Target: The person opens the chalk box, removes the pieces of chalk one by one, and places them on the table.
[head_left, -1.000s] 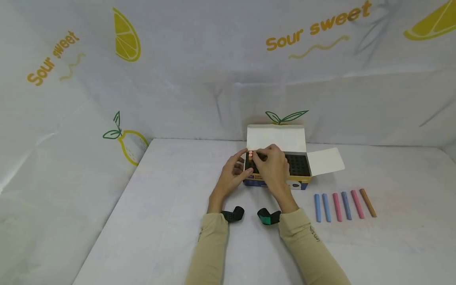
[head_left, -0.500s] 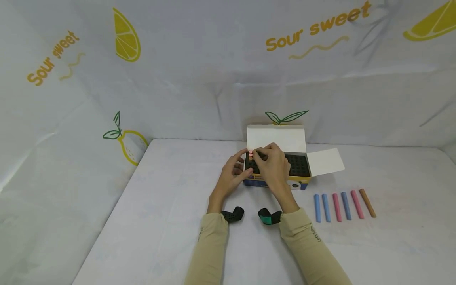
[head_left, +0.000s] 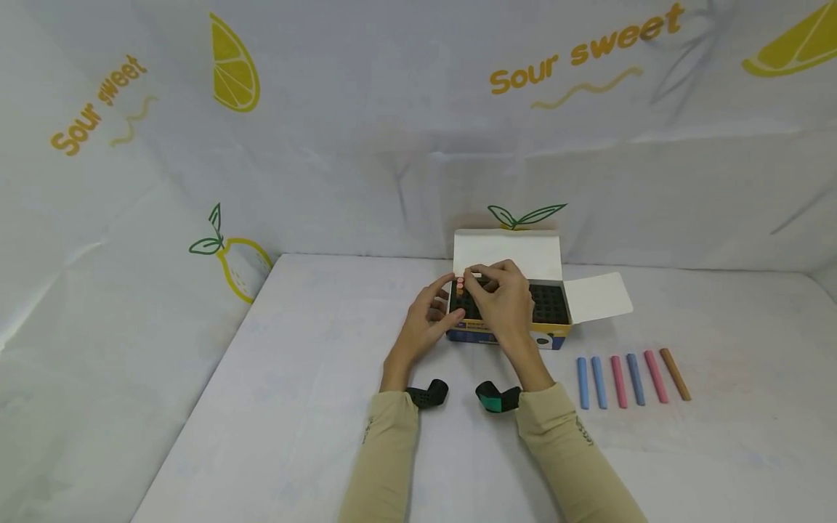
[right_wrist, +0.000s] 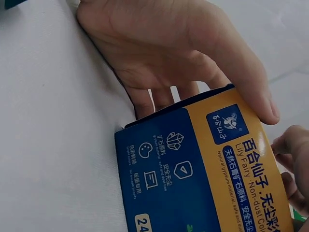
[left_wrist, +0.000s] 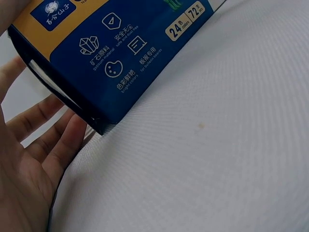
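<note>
A chalk box (head_left: 506,334), blue and yellow, stands with its lid raised and a black holed insert (head_left: 549,303) inside. My left hand (head_left: 421,323) grips the box's left end, thumb at the front edge and fingers round the side. My right hand (head_left: 506,301) reaches over the box; its thumb and forefinger pinch at the top of a chalk stick near the back left holes, mostly hidden by the fingertips. Beside them, pink and orange chalk ends (head_left: 460,285) show in the insert. In the right wrist view, the box front (right_wrist: 169,169) hides most of the right fingers.
Several chalk sticks lie in a row right of the box: blue (head_left: 583,383), pink (head_left: 618,381) and brown (head_left: 675,373). A white side flap (head_left: 598,296) sticks out right. The lid (head_left: 506,250) stands close to the printed backdrop (head_left: 366,181).
My right hand has shifted slightly up and right, and a gap shows between its thumb and forefinger behind the tips. The left hand and box stay put.
</note>
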`<state>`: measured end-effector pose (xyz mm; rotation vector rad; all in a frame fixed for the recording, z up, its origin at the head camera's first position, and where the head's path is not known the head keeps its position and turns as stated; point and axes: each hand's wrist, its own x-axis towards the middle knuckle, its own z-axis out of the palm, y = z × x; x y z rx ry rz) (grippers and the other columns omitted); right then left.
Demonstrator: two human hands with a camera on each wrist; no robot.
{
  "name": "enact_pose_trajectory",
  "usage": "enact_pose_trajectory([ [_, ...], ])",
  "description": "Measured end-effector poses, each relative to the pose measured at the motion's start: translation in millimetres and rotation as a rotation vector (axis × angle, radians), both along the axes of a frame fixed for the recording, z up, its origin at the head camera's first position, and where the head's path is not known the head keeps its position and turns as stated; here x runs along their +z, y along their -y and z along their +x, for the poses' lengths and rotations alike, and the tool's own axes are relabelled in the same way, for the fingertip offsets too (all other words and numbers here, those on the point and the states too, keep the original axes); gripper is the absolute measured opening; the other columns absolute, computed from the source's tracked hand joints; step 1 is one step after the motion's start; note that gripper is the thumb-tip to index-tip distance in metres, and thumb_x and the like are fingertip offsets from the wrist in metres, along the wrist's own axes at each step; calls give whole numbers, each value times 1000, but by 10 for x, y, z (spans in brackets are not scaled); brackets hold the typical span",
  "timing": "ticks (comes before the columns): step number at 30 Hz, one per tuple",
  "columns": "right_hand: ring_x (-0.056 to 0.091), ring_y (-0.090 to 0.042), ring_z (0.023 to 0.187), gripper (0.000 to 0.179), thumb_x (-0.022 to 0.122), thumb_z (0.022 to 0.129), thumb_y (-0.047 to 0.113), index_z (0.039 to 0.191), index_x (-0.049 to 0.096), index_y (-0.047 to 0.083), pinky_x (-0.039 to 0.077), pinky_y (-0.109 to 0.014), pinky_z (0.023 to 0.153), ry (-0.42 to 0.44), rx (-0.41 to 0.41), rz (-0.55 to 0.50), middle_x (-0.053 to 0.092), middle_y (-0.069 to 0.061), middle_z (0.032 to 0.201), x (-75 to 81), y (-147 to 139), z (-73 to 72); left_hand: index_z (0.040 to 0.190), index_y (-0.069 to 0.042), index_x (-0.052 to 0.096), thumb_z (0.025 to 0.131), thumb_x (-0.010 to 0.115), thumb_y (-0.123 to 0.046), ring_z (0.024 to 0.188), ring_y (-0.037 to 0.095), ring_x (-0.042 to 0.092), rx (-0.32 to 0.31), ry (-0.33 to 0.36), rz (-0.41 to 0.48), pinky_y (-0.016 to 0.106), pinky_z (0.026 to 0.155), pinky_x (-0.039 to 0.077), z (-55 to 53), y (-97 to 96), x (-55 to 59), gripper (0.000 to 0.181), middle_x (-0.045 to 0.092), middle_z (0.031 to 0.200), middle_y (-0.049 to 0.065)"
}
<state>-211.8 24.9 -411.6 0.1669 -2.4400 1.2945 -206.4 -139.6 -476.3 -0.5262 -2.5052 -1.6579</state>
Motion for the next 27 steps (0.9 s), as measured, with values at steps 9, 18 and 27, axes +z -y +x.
enact_pose_trajectory([
  [9,69,-32,82,32,78,92,26,115,78,4,44,-25,51,55,30,73,65,-19,106,39,-5,-17,158,-29,39,90,55,-75,99,23,60,1,3,-11,34,90,53,11,12,3,83,56,129,17],
  [18,70,-34,79,30,78,91,20,114,78,0,42,-20,54,-25,17,-53,64,-20,101,95,-5,-40,158,-28,39,89,55,-77,100,21,58,-2,13,-9,34,91,53,12,6,18,87,55,130,17],
  [27,65,-34,80,24,79,90,15,106,80,-2,47,-14,68,-124,80,-160,64,-21,101,241,-86,1,158,-29,39,89,55,-77,98,20,57,-3,13,-1,33,90,53,9,5,10,85,55,130,17],
])
